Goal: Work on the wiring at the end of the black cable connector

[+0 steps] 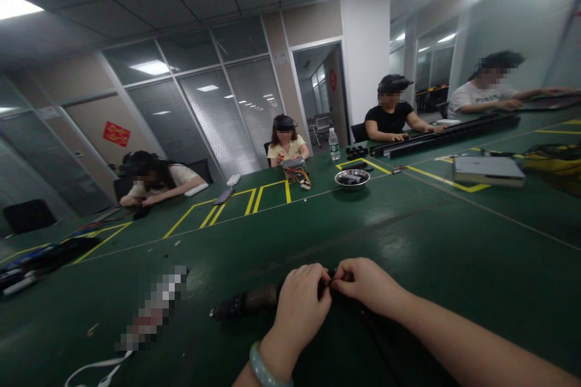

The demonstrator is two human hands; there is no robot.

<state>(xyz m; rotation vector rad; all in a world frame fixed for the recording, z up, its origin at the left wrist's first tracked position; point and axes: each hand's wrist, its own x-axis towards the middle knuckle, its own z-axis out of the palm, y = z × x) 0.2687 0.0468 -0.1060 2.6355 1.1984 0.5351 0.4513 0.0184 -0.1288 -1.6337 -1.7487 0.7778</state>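
My left hand (299, 305) is closed around a dark cylindrical tool (245, 303) that lies on the green table (408, 236), its tip pointing left. My right hand (363, 284) is closed in a pinch against the tool's near end, right beside my left fingers. What the right fingers pinch is too small to make out. A pale green bracelet (263, 369) sits on my left wrist. A dark strip runs from the tool under my right forearm.
A metal bowl (351, 178) stands mid-table beyond my hands. A grey flat box (489, 170) lies at the right inside yellow tape lines. A white cable (91, 369) trails at the lower left. Several other people sit working along the far side.
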